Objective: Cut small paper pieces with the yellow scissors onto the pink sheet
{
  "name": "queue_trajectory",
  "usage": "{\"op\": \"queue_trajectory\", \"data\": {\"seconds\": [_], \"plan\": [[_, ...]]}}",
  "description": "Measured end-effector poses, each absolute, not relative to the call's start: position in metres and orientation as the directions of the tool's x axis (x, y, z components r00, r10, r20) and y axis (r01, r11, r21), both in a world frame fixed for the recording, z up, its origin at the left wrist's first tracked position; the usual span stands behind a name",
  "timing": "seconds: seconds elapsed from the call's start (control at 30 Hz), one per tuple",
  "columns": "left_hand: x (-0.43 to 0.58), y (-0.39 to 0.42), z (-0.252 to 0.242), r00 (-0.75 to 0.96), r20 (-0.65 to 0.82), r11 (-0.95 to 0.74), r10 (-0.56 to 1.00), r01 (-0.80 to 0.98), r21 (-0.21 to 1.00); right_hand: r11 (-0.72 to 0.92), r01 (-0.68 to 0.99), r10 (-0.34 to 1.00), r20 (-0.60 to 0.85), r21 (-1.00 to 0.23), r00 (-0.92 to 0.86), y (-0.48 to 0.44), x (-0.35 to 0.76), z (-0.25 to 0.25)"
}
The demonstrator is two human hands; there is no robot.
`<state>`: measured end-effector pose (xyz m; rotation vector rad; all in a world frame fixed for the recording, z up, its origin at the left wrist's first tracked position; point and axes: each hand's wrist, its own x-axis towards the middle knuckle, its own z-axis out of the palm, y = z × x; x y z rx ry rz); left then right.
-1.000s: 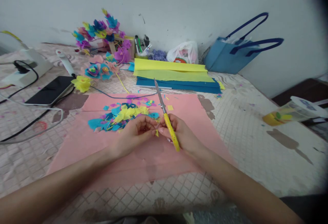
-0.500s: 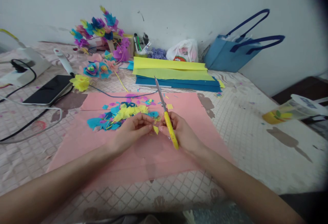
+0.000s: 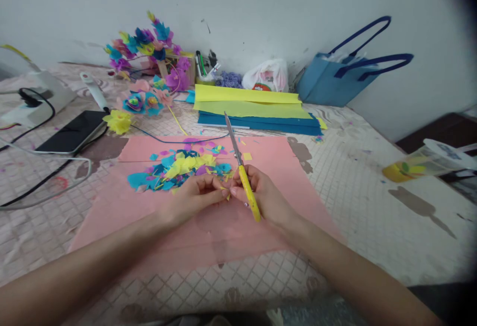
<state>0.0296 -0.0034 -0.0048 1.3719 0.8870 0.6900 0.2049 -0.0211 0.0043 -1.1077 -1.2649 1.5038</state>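
My left hand point(image 3: 199, 194) and my right hand point(image 3: 263, 197) meet over a pink paper sheet point(image 3: 208, 226). Their fingertips pinch a tiny yellow paper piece point(image 3: 225, 193) between them; it is mostly hidden. My right hand also grips yellow-handled scissors point(image 3: 244, 179), the blades closed and pointing away from me. Just beyond my left hand lies a heap of blue, yellow and purple paper scraps point(image 3: 179, 167).
Yellow and blue paper sheets point(image 3: 253, 110) are stacked behind. Paper flowers point(image 3: 145, 52), a phone point(image 3: 72, 132), cables and a power strip point(image 3: 35, 100) are at the left. A blue bag point(image 3: 335, 80) leans on the wall. A plastic cup point(image 3: 425, 162) lies at the right.
The yellow piece, clearly visible half a second ago, is now pinched closer and nearly hidden between the fingertips. Both hands stay in the same spot.
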Motion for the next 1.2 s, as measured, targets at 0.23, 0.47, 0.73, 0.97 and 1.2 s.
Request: {"op": "queue_trajectory", "data": {"seconds": [0.23,0.47,0.73,0.97,1.2], "plan": [[0.031,-0.003,0.000,0.478,-0.135,0.075,0.868,0.143,0.987,-0.150,-0.038,0.964,-0.137,-0.988,-0.230,-0.020,0.205,0.005],[0.031,-0.005,0.001,0.474,-0.199,0.143,0.858,0.152,0.978,-0.186,-0.094,0.963,-0.162,-0.978,-0.217,-0.020,0.205,0.006],[0.029,-0.005,-0.004,0.556,-0.169,0.107,0.814,0.143,0.984,-0.186,-0.127,0.959,-0.152,-0.974,-0.241,-0.021,0.203,0.004],[0.029,-0.005,-0.005,0.605,-0.187,0.115,0.773,0.156,0.981,-0.193,-0.146,0.953,-0.150,-0.970,-0.263,-0.021,0.205,0.001],[0.029,-0.004,-0.009,0.623,-0.208,0.189,0.754,0.098,0.977,-0.198,-0.065,0.961,-0.181,-0.978,-0.208,-0.022,0.205,0.005]]}}
